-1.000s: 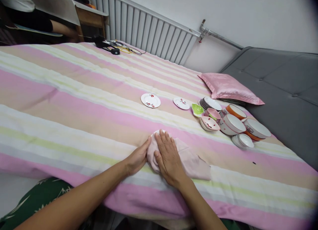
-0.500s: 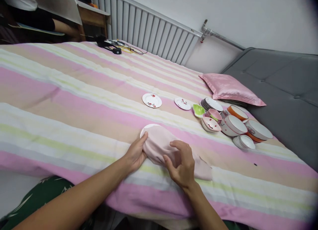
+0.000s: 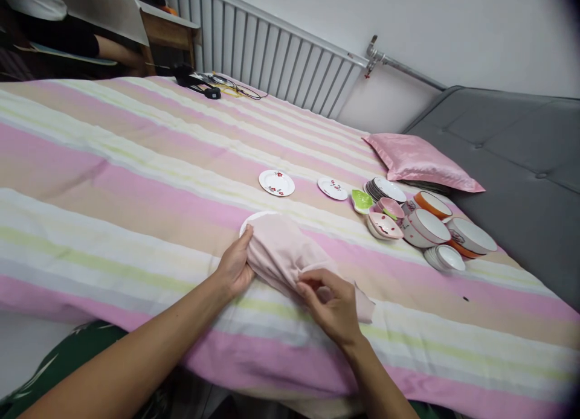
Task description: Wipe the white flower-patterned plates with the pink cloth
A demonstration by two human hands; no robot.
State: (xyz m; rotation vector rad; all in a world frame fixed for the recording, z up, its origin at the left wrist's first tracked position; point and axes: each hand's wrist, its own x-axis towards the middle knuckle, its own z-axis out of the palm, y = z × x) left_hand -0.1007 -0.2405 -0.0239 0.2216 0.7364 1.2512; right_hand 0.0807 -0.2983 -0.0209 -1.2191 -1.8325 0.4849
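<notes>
My left hand (image 3: 236,267) grips the left edge of a white plate (image 3: 247,221), its thumb over the rim. A pale pink cloth (image 3: 283,244) lies over most of this plate, so only a strip of rim shows. With thumb and fingertips together, my right hand (image 3: 333,301) pinches a fold of the cloth at its lower right part. The cloth's loose end trails to the right beneath that hand. Beyond the covered plate, a white plate with red flowers (image 3: 277,183) lies flat on the bed, and another flowered plate (image 3: 332,188) lies to its right.
To the right stand a stack of plates (image 3: 385,190), a green leaf-shaped dish (image 3: 362,201), small pink bowls (image 3: 385,226) and larger bowls (image 3: 426,228). A pink pillow (image 3: 423,162) leans near the grey headboard (image 3: 507,135). Black gear with cables (image 3: 199,84) lies at the far edge; a person sits beyond.
My left hand has shifted the covered plate slightly left and away from me. My right hand's fingers, apart before, have closed on the cloth.
</notes>
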